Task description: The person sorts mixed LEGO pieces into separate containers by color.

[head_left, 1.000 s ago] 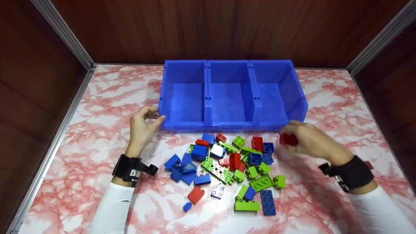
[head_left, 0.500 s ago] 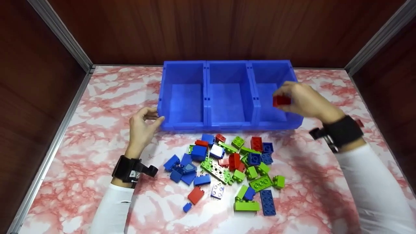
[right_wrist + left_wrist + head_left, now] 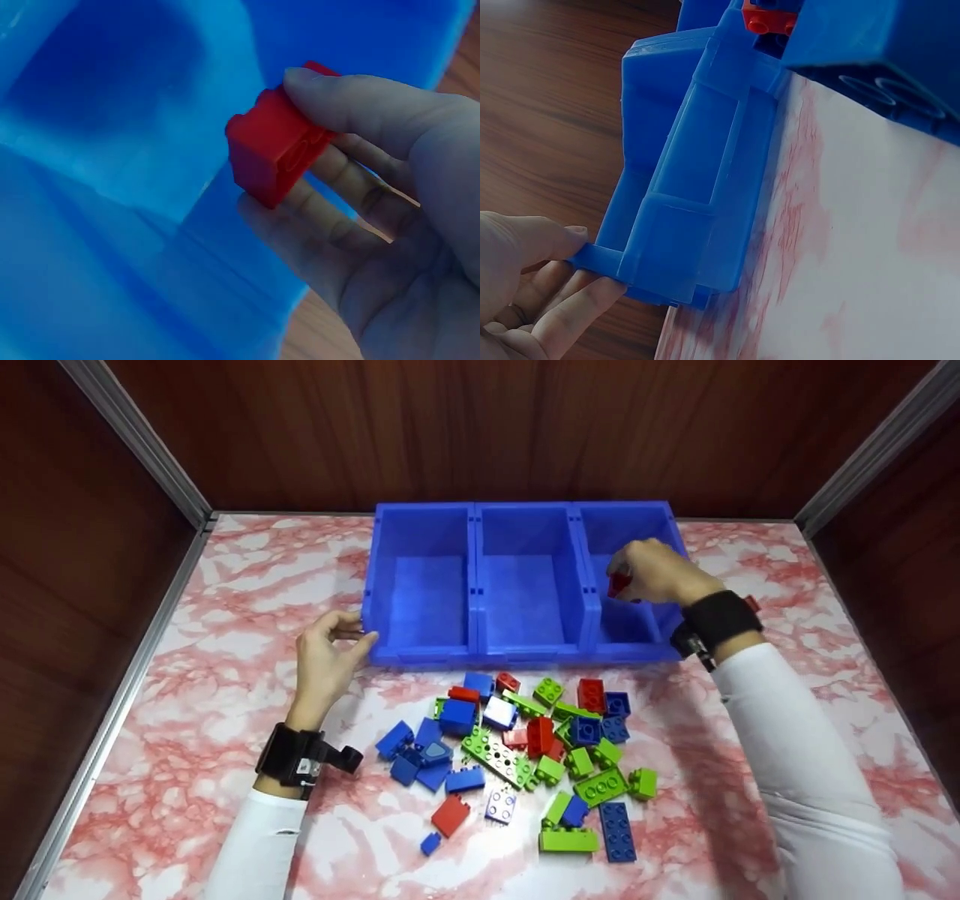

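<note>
A blue bin (image 3: 474,658) with three side-by-side compartments stands at the back of the table. My left hand (image 3: 328,664) grips its front left corner; in the left wrist view, thumb and fingers lie on either side of the wall (image 3: 604,260). Over the right compartment, my right hand (image 3: 660,574) holds a red toy brick (image 3: 270,139) between thumb and fingers. The right wrist view shows the brick tilted, its hollow underside partly visible. The left and middle compartments show only bare floors, while part of the right one is hidden by the hand.
In front of the bin lies a loose pile of toy bricks, among them a green plate (image 3: 495,756), a dark blue plate (image 3: 617,831), a white brick (image 3: 500,805) and a red brick (image 3: 450,815). Dark wooden walls (image 3: 480,427) enclose the table (image 3: 187,780).
My right hand has carried the red brick from in front of the bin up and over the right compartment, then slightly left. My left hand has stayed at the bin's corner.
</note>
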### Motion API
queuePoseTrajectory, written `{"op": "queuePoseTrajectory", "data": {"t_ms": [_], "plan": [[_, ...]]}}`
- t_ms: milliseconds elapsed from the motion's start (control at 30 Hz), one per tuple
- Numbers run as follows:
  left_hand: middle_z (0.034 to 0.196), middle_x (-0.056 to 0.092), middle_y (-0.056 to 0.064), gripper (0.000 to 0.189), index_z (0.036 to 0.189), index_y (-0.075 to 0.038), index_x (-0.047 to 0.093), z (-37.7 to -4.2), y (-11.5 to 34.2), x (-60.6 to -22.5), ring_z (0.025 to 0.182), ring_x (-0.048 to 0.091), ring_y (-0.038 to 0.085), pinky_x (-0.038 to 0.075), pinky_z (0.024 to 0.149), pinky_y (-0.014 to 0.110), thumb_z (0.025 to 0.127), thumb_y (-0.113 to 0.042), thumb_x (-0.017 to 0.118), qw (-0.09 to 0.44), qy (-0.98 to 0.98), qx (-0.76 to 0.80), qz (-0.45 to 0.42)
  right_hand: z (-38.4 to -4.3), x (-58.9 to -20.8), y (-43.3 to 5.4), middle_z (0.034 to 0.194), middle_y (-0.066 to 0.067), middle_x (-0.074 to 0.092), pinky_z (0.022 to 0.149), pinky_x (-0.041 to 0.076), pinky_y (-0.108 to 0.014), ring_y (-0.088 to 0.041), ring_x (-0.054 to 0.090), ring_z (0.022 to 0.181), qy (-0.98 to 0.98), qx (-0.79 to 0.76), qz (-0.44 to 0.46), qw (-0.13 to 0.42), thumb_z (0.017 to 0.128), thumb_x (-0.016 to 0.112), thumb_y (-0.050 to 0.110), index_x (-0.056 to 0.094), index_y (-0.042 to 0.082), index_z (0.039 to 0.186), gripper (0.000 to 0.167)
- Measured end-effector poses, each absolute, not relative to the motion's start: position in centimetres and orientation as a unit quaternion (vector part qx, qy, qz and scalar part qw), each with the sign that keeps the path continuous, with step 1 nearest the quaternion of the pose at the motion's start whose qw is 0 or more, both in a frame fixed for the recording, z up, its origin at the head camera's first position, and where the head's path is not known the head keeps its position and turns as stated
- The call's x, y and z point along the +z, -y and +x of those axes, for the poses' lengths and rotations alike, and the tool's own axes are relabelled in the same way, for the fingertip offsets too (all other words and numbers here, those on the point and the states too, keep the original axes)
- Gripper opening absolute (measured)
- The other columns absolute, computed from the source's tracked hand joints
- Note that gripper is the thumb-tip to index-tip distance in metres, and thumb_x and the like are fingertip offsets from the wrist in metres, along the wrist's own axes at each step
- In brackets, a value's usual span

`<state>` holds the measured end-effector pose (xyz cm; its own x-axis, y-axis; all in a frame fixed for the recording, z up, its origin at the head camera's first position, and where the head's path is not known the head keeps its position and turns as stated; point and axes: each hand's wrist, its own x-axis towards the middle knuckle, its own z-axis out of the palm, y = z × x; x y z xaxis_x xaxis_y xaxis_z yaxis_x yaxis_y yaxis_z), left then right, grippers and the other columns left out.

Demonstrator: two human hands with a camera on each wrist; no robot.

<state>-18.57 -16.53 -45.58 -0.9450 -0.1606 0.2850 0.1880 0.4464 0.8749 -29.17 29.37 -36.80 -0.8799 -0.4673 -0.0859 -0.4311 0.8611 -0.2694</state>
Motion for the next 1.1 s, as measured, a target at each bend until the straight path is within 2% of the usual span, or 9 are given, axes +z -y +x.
{"op": "queuePoseTrajectory", "data": {"t_ms": [167, 267, 467, 567, 733, 933, 1100], "plan": [[0.105, 0.077, 0.023, 0.026, 0.108, 0.006, 0.073, -18.6, 16.6, -45.6, 0.083, 0.067, 0.005, 0.057, 0.085, 0.021, 0.084, 0.002, 0.083, 0.166, 0.831, -0.530, -0.008, -30.1, -37.6, -28.2, 0.085, -0.014, 0.079, 0.078, 0.061, -0.046, -0.031, 0.073, 0.085, -0.965, -0.095, -0.218, 0.111, 0.076, 0.081, 0.000, 0.081, 0.003, 0.093, 0.018], [0.106, 0.077, 0.023, 0.027, 0.108, 0.006, 0.073, -18.6, 16.7, -45.6, 0.082, 0.065, 0.002, 0.056, 0.085, 0.018, 0.084, 0.002, 0.083, 0.164, 0.829, -0.534, -0.005, -30.6, -38.0, -27.6, 0.079, -0.011, 0.078, 0.074, 0.059, -0.041, -0.028, 0.072, 0.080, -0.966, -0.085, -0.206, 0.127, 0.074, 0.080, -0.002, 0.081, 0.005, 0.087, 0.015], [0.106, 0.076, 0.024, 0.029, 0.111, 0.005, 0.072, -18.6, 16.6, -45.6, 0.083, 0.065, 0.004, 0.055, 0.084, 0.014, 0.084, 0.002, 0.083, 0.160, 0.829, -0.535, -0.004, -31.6, -38.7, -27.4, 0.084, -0.013, 0.078, 0.070, 0.058, -0.038, -0.028, 0.069, 0.082, -0.967, -0.076, -0.187, 0.156, 0.072, 0.081, -0.003, 0.081, 0.004, 0.090, 0.019], [0.106, 0.076, 0.024, 0.029, 0.111, 0.006, 0.072, -18.6, 16.6, -45.6, 0.083, 0.065, 0.005, 0.056, 0.086, 0.018, 0.085, 0.002, 0.083, 0.158, 0.830, -0.534, -0.005, -32.0, -39.1, -27.6, 0.089, -0.015, 0.077, 0.071, 0.059, -0.039, -0.029, 0.069, 0.083, -0.966, -0.076, -0.180, 0.168, 0.073, 0.083, -0.001, 0.080, 0.003, 0.094, 0.022], [0.106, 0.076, 0.024, 0.028, 0.110, 0.005, 0.072, -18.5, 16.6, -45.5, 0.084, 0.066, 0.006, 0.057, 0.088, 0.025, 0.085, 0.002, 0.083, 0.157, 0.831, -0.533, -0.006, -32.0, -39.5, -28.1, 0.095, -0.018, 0.078, 0.080, 0.061, -0.044, -0.032, 0.071, 0.089, -0.965, -0.078, -0.171, 0.184, 0.076, 0.085, 0.002, 0.079, 0.002, 0.100, 0.025], [0.105, 0.077, 0.023, 0.028, 0.110, 0.005, 0.073, -18.5, 16.6, -45.5, 0.084, 0.068, 0.010, 0.055, 0.086, 0.019, 0.084, 0.001, 0.083, 0.164, 0.831, -0.531, -0.008, -31.7, -38.1, -28.5, 0.130, -0.029, 0.071, 0.104, 0.057, -0.057, -0.046, 0.067, 0.121, -0.961, -0.071, -0.186, 0.192, 0.079, 0.088, 0.011, 0.069, -0.005, 0.130, 0.057], [0.104, 0.077, 0.023, 0.027, 0.109, 0.005, 0.073, -18.5, 16.6, -45.5, 0.084, 0.069, 0.011, 0.056, 0.085, 0.020, 0.084, 0.002, 0.083, 0.167, 0.830, -0.531, -0.010, -30.3, -35.9, -29.3, 0.130, -0.030, 0.071, 0.106, 0.055, -0.059, -0.048, 0.066, 0.123, -0.962, -0.079, -0.212, 0.150, 0.082, 0.087, 0.016, 0.066, -0.007, 0.132, 0.059]]}}
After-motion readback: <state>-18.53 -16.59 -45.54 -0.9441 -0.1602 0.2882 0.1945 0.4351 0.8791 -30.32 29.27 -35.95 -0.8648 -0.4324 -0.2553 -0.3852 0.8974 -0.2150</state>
